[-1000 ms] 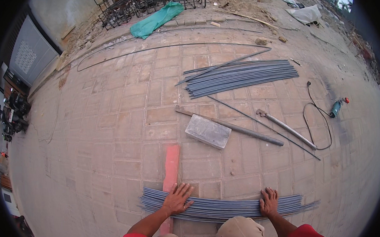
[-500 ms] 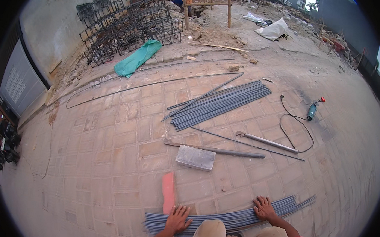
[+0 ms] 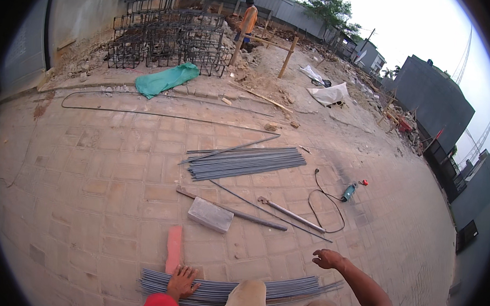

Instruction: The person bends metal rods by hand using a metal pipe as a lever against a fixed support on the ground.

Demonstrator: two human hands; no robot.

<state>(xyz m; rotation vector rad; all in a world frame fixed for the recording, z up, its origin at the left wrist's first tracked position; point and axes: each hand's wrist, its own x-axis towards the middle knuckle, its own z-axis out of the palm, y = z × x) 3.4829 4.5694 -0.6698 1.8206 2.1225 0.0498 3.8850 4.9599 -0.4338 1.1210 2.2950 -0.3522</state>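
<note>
A bundle of thin grey steel rods lies crosswise on the paving, close in front of my knees. My left hand rests flat on its left part, fingers spread. A flat salmon-red piece reaches out from the bundle's far side beside that hand. My right hand is lifted off the bundle, past its right end, fingers loosely bent and apart with nothing in them. Farther off lies a second pile of similar steel rods, with one rod slanting over it.
A grey concrete block sits against a dark bar. Right of them lie a metal bar with a hooked head and a corded teal power tool. Bent-steel cages and a green sheet are farther back, near a person in orange.
My right hand has come up off the rods and moved away from them. My left hand stays on the bundle. The view has tilted up and swung right.
</note>
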